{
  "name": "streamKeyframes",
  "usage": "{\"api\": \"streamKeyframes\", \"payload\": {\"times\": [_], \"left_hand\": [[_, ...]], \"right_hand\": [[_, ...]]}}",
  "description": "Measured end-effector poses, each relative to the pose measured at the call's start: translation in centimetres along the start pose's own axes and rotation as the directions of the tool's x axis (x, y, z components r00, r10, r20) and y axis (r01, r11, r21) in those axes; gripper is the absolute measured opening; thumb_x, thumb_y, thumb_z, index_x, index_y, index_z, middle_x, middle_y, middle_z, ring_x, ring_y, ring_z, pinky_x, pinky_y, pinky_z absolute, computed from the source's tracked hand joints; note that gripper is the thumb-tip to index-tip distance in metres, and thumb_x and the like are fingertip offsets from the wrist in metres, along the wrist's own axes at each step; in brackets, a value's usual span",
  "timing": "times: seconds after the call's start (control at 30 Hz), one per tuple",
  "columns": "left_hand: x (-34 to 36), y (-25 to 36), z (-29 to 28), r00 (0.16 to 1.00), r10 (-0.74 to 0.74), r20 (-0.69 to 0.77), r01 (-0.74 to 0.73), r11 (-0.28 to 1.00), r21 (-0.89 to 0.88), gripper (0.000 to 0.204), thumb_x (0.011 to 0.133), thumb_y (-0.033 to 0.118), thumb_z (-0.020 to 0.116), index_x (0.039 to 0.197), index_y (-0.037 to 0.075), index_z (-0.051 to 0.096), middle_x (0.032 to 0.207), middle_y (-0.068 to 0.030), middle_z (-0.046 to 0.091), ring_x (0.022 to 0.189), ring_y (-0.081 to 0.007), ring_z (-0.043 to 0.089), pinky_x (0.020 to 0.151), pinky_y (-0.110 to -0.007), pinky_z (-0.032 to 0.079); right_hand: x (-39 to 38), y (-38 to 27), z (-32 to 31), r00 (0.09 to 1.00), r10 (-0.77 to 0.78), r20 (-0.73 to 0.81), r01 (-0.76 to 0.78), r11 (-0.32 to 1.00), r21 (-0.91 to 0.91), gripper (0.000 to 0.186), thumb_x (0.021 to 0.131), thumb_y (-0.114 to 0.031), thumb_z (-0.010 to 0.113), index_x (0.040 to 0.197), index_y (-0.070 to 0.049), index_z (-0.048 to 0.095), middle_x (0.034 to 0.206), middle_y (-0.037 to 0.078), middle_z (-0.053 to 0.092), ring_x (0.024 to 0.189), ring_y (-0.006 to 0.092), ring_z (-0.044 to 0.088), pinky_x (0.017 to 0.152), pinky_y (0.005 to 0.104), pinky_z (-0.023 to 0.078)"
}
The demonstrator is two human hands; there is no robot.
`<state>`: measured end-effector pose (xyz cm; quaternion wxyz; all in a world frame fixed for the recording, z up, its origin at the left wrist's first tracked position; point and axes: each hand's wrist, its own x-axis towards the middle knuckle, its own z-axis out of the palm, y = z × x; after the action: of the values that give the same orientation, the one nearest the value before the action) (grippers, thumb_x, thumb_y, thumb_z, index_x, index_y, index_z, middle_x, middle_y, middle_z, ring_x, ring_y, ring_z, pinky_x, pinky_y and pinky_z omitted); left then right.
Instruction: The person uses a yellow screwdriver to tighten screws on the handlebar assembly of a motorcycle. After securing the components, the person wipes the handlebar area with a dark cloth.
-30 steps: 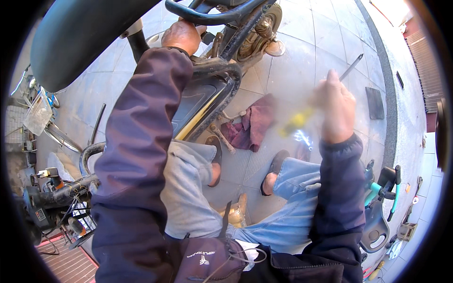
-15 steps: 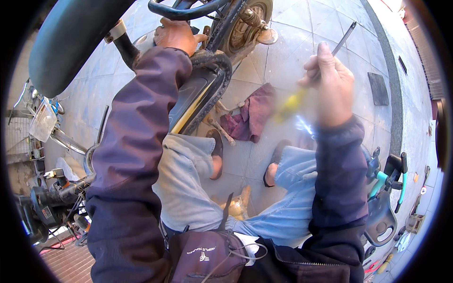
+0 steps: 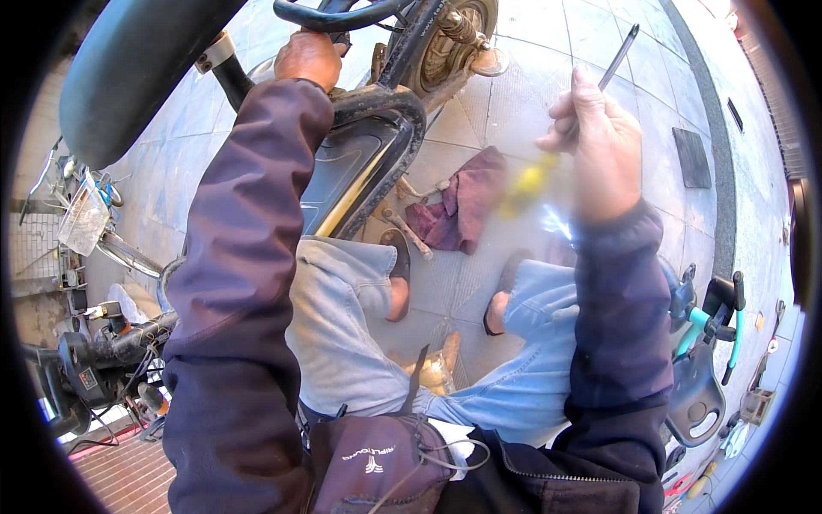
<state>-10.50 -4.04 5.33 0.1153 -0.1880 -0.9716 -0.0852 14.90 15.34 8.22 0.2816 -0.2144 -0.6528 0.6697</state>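
Observation:
In my right hand (image 3: 599,141) is a screwdriver (image 3: 618,58), its dark shaft pointing up and away. Its yellow handle is blurred below my fingers, which are closed around it. My left hand (image 3: 308,62) reaches to the upper left, against the electric bike under a curved black bar (image 3: 342,17). Its fingers look curled in beside a small dark part; most of them are hidden, and what they grip cannot be made out. Below that hand lie the bike's black frame tube (image 3: 381,101) and its footboard (image 3: 342,171) with a yellow edge.
A long black seat (image 3: 141,73) overhangs the upper left. A dirty wheel (image 3: 449,51) stands beyond the frame. A maroon cloth (image 3: 462,201) lies on the tiled floor ahead of my feet. Handlebars (image 3: 120,351) are at the left, a grey and turquoise seat (image 3: 698,385) at the right.
My left hand has shifted slightly left, and its fingers, spread toward the right before, are drawn in. My right hand still holds the screwdriver, with its shaft tilted a little differently.

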Motion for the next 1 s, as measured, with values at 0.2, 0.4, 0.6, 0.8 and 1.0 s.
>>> {"api": "streamKeyframes", "payload": {"times": [0.2,0.4,0.6,0.8,1.0], "left_hand": [[-0.5,0.0,-1.0,0.997,-0.025,0.072,0.025,1.000,0.008,0.045,0.085,0.033,0.064,0.112,-0.002,0.057,0.109,-0.0239,0.062,0.106,-0.0392,0.059,0.089,-0.045,0.047],[-7.6,2.3,-1.7,0.856,0.312,-0.411,-0.379,0.921,-0.091,0.026,0.083,0.017,0.065,0.099,-0.001,0.058,0.099,-0.0191,0.060,0.091,-0.0355,0.060,0.078,-0.042,0.050],[-15.5,8.3,-0.8,0.962,0.245,0.120,0.029,0.348,-0.937,0.023,0.095,0.023,0.056,0.094,0.001,0.064,0.081,-0.0029,0.061,0.075,-0.0088,0.057,0.067,-0.025,0.047],[-15.8,9.2,-0.7,0.907,0.243,0.344,0.348,0.029,-0.937,0.025,0.096,0.022,0.054,0.088,0.002,0.066,0.069,0.0028,0.059,0.060,-0.0029,0.051,0.054,-0.020,0.043],[-15.1,8.2,-0.2,0.932,0.159,0.327,0.337,-0.037,-0.941,0.024,0.096,0.019,0.054,0.083,0.002,0.065,0.066,0.0023,0.058,0.055,-0.0012,0.047,0.049,-0.017,0.039]], "right_hand": [[-0.2,0.2,0.4,0.999,0.049,0.024,-0.049,0.999,0.020,0.044,0.093,-0.038,0.057,0.070,-0.001,0.060,0.059,0.002,0.053,0.047,0.0096,0.052,0.047,0.0226,0.043],[-0.1,-0.1,-0.5,0.992,0.111,0.066,-0.111,0.994,-0.004,0.043,0.094,-0.037,0.055,0.069,-0.002,0.059,0.055,0.001,0.050,0.042,0.0081,0.048,0.040,0.0216,0.040],[-0.9,1.2,0.6,0.927,0.162,0.337,-0.014,0.915,-0.403,0.040,0.094,-0.033,0.055,0.069,-0.002,0.060,0.051,0.001,0.051,0.042,0.0078,0.047,0.041,0.0239,0.039],[-2.6,0.6,3.1,0.819,0.342,0.461,-0.040,0.836,-0.548,0.038,0.096,-0.024,0.049,0.073,0.002,0.063,0.056,0.009,0.061,0.051,0.0148,0.058,0.055,0.0302,0.047],[-2.4,1.4,4.5,0.806,0.341,0.484,-0.037,0.845,-0.533,0.030,0.095,-0.020,0.053,0.076,0.002,0.061,0.056,0.009,0.061,0.050,0.0148,0.059,0.051,0.0288,0.047]]}}
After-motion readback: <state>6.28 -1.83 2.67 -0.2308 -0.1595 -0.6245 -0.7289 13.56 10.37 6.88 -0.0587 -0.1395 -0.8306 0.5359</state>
